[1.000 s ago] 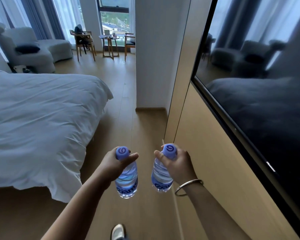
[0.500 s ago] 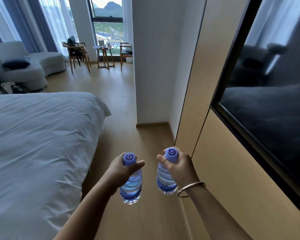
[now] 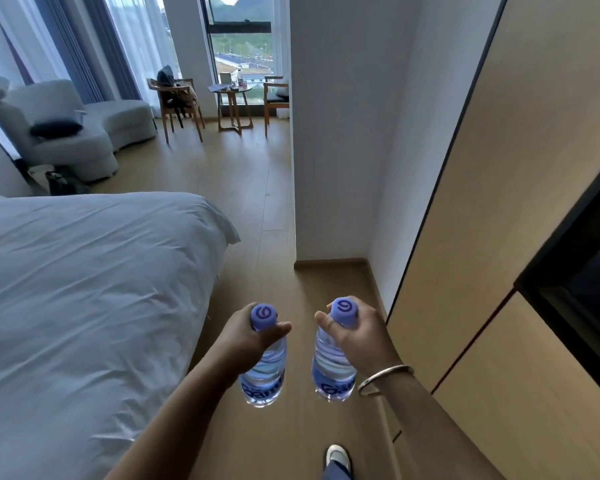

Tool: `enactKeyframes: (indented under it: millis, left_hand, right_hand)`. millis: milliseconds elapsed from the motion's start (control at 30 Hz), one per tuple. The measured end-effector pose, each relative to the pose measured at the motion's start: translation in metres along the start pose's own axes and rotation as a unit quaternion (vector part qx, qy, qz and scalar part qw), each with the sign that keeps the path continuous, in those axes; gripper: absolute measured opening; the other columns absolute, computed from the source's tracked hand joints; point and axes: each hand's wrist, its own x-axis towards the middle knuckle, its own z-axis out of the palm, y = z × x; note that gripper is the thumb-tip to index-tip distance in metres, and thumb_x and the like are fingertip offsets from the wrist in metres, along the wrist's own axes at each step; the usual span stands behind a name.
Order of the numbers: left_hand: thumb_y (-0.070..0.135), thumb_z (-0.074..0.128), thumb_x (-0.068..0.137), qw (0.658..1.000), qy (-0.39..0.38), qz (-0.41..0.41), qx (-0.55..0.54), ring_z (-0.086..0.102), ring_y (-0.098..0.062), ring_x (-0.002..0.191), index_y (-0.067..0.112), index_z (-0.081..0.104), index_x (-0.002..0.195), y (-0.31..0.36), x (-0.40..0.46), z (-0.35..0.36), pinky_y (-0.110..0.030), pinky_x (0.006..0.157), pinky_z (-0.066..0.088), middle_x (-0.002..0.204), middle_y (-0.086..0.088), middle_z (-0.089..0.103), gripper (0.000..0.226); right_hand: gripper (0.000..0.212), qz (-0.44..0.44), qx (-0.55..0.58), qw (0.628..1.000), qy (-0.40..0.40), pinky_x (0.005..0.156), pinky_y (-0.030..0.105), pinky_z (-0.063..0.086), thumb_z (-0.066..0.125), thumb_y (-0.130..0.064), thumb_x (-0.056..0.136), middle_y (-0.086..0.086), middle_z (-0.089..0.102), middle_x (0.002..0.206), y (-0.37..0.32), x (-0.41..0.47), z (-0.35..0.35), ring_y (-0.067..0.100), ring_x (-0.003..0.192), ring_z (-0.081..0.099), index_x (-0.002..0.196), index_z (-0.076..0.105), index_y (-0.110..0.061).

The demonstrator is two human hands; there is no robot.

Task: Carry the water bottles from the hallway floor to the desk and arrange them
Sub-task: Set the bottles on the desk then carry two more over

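Left hand [image 3: 243, 336]: clear plastic water bottle with purple cap [image 3: 263, 372] gripped at neck | right hand [image 3: 355, 336]: matching clear purple-capped bottle [image 3: 331, 370] gripped likewise | both held upright above wooden floor [image 3: 257, 188], beside white bed [image 3: 84, 289]

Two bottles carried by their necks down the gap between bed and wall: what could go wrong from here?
The left hand and right hand each grip a bottle only near its cap, so the left bottle or right bottle might slip and drop onto the wooden floor. The passage is narrow: the right one could knock the wall panel.
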Motion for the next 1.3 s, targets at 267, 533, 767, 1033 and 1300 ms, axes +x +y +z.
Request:
enactKeyframes:
  millis: [267,533,767,1033,1300]
  left_hand:
    - [0.022,0.072,0.079,0.995,0.068,-0.039,-0.058,0.055,-0.005,0.063,0.022,0.054,0.079,0.033,0.13,0.026,-0.01,0.055,0.04,0.07,0.004,0.057,0.018]
    - [0.022,0.072,0.078,0.99,0.104,-0.055,-0.074,0.053,-0.005,0.065,0.023,0.053,0.077,0.05,0.219,0.039,-0.018,0.058,0.039,0.07,0.004,0.056,0.02]
    - [0.025,0.071,0.08,0.992,0.103,-0.061,-0.043,0.053,-0.005,0.065,0.023,0.053,0.077,0.039,0.283,0.031,-0.014,0.057,0.041,0.071,0.002,0.056,0.019]
    - [0.024,0.07,0.081,0.993,0.092,-0.062,-0.03,0.049,-0.006,0.064,0.017,0.054,0.08,0.022,0.392,-0.008,-0.005,0.05,0.04,0.07,0.002,0.054,0.017]
    - [0.019,0.069,0.082,0.991,0.122,-0.037,-0.031,0.048,-0.019,0.075,0.004,0.056,0.088,0.02,0.526,-0.094,-0.028,0.07,0.042,0.078,-0.011,0.053,0.021]
  right_hand:
    - [0.02,-0.044,-0.023,0.998,-0.038,0.064,0.012,0.045,0.068,-0.025,0.082,0.002,0.057,0.074,0.011,0.153,-0.032,0.018,0.071,0.057,0.086,0.057,-0.009]
    - [0.018,-0.069,-0.023,0.996,-0.055,0.066,0.017,0.045,0.069,-0.021,0.081,0.007,0.058,0.076,0.019,0.258,-0.046,0.02,0.07,0.054,0.085,0.056,-0.008]
    - [0.02,-0.053,-0.041,0.995,-0.076,0.063,0.014,0.043,0.068,-0.025,0.082,0.0,0.054,0.07,0.035,0.328,-0.028,0.014,0.066,0.052,0.083,0.054,-0.011]
    - [0.021,-0.041,-0.056,0.993,-0.098,0.062,0.019,0.043,0.069,-0.025,0.082,0.0,0.053,0.068,0.032,0.437,0.02,0.017,0.066,0.052,0.08,0.054,-0.01]
    - [0.019,-0.054,-0.063,0.991,-0.108,0.063,0.019,0.044,0.068,-0.026,0.082,0.007,0.058,0.073,0.001,0.576,0.093,0.021,0.069,0.055,0.08,0.056,-0.011]
